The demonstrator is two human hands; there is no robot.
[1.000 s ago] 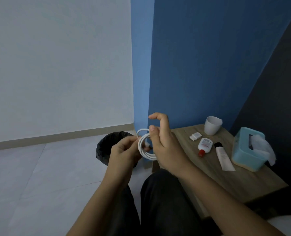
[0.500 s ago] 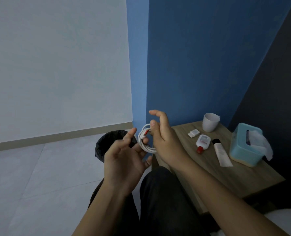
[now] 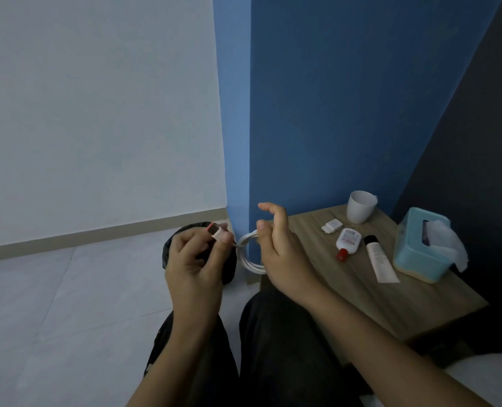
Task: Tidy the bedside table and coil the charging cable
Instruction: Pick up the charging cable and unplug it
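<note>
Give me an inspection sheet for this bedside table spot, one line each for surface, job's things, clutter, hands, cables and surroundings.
Surface: wooden bedside table, near half bare.
Job's things: white charging cable, coiled in loops held off the table; white charger plug lying on the table.
Clutter: white cup upright at the back; red-capped bottle and black-capped tube lying flat, side by side; teal tissue box with a tissue sticking out.
Hands: left hand pinches the cable's connector end; right hand holds the coil.
Cables: only the charging cable.
Surroundings: black-lined bin on the tiled floor, blue wall behind.
</note>
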